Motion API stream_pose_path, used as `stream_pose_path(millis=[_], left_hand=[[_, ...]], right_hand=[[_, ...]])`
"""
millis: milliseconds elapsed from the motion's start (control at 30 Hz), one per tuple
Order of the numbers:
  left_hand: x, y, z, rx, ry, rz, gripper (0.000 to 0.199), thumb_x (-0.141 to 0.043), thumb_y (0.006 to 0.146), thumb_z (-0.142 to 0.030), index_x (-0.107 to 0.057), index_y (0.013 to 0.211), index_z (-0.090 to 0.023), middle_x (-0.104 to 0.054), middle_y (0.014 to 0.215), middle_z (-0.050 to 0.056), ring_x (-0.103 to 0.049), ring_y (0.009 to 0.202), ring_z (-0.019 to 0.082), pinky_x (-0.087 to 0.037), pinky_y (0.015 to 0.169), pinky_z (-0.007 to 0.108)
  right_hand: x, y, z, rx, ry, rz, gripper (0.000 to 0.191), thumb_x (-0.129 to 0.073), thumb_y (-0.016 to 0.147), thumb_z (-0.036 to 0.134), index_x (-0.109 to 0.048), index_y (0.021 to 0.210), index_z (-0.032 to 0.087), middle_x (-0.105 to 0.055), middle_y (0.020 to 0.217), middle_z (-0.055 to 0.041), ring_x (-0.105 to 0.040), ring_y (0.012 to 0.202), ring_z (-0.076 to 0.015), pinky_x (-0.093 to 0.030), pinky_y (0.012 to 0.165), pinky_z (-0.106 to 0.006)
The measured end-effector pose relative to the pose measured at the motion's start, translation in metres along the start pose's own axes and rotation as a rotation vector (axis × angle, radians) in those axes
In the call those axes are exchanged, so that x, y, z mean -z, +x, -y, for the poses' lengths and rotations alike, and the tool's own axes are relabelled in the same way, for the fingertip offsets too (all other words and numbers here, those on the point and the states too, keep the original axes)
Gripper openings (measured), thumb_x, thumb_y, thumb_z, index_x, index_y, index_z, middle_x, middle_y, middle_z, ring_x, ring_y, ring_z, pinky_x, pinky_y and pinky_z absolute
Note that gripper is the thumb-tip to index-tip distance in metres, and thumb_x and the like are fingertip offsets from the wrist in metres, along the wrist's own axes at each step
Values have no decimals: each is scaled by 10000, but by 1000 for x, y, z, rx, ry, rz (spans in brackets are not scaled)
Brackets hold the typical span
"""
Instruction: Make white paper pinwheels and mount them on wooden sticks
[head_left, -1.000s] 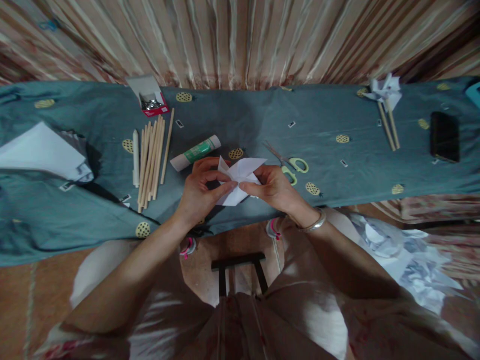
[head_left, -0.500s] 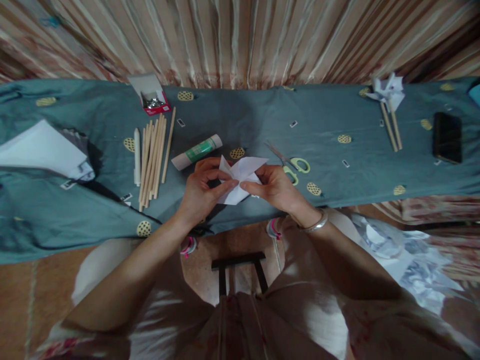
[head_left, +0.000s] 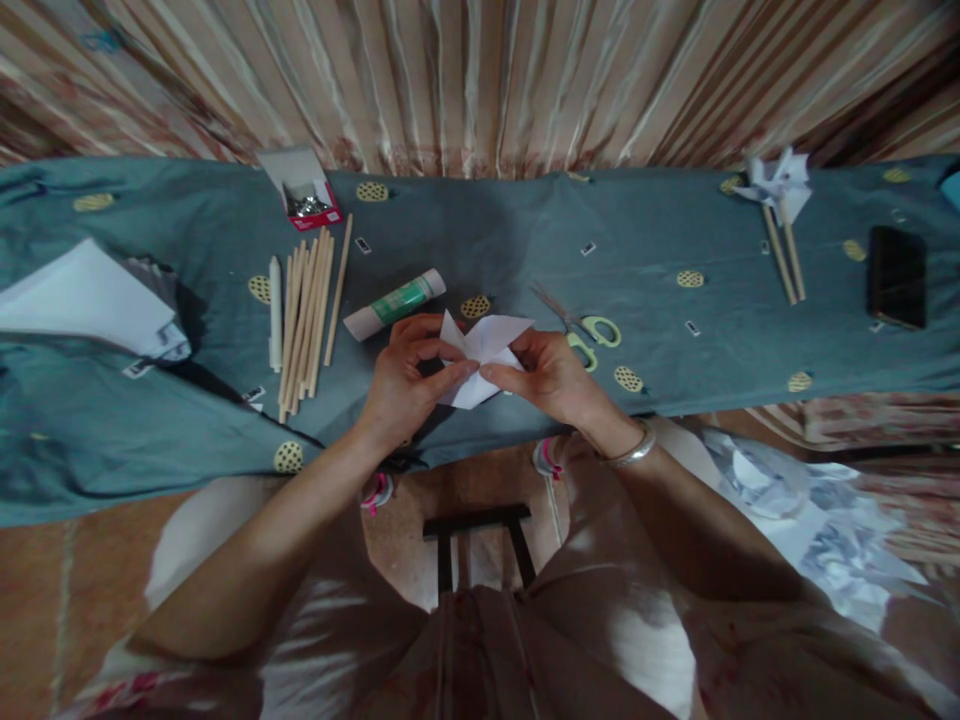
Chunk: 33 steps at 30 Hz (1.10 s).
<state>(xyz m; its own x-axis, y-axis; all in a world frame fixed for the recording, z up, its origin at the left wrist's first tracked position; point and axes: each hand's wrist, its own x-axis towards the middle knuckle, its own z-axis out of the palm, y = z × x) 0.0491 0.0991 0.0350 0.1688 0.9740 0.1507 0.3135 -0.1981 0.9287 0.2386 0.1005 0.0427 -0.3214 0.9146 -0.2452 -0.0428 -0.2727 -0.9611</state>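
Our left hand (head_left: 401,385) and right hand (head_left: 555,375) clamp their fingers (head_left: 455,376) on folded paper (head_left: 493,338); glue stick (head_left: 396,304) and scissors (head_left: 568,320) lie just beside them.

A striped curtain (head_left: 480,90) hangs in folds behind the teal pineapple-print tablecloth (head_left: 637,215), brown tiled floor (head_left: 97,580) below.
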Motion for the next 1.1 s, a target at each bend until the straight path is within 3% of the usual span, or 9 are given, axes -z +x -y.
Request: stream_pose_path(millis=[233,433,500,600,733,867,1100], left_hand=[[-2,-1,-1,-6,9,10,116,-805,749,-315,-725,682,-265,-715,1035,30,-584,1129,269,-435,1034,467],[-6,-3,-1,37,-78,-1,131,-789,753,-327,-713,749,-220,-697,1040,52,-634,1048,245,-463,999,432],[-8,-4,0,83,-157,-6,209,-794,738,-333,-699,877,-208,-693,1052,51,-654,1016,230,-487,974,412],[-11,-4,0,137,-303,-18,503,-830,687,-328,-604,1121,-214,-703,1046,40,-678,968,220,-525,913,388],[-12,-3,1,246,-456,18,748,-851,670,-349,-461,1300,-245,-715,919,15,-706,817,219,-560,763,366],[-11,-3,3,328,-499,45,785,-864,653,-356,-447,1312,-268,-708,844,-6,-703,709,216,-557,645,345],[-12,-3,-2,353,-577,22,741,-863,633,-294,-478,1265,-253,-727,853,-6,-716,720,216,-583,649,344]], right_hand=[[-2,1,-1,44,-76,-41,283,-765,654,310,-756,897,166,-735,795,-8,-651,708,-160,-534,636,-275],[-6,2,-3,35,-77,-102,270,-736,625,268,-753,874,166,-731,808,-5,-646,730,-169,-523,636,-274],[-8,2,-2,31,-76,-111,254,-726,624,270,-742,857,169,-726,796,-4,-637,715,-165,-512,618,-268],[-9,0,1,24,-45,-132,252,-728,608,274,-738,839,174,-724,777,-3,-617,676,-150,-502,593,-259],[-9,-1,3,35,-26,-127,235,-737,601,291,-743,805,175,-726,764,-6,-613,662,-144,-509,599,-264],[-9,-2,3,46,-11,-106,227,-756,604,288,-746,801,177,-735,764,-3,-628,659,-144,-523,613,-270],[-10,-3,5,36,-1,-108,222,-768,596,293,-731,782,176,-744,781,-12,-642,674,-153,-530,618,-276]])
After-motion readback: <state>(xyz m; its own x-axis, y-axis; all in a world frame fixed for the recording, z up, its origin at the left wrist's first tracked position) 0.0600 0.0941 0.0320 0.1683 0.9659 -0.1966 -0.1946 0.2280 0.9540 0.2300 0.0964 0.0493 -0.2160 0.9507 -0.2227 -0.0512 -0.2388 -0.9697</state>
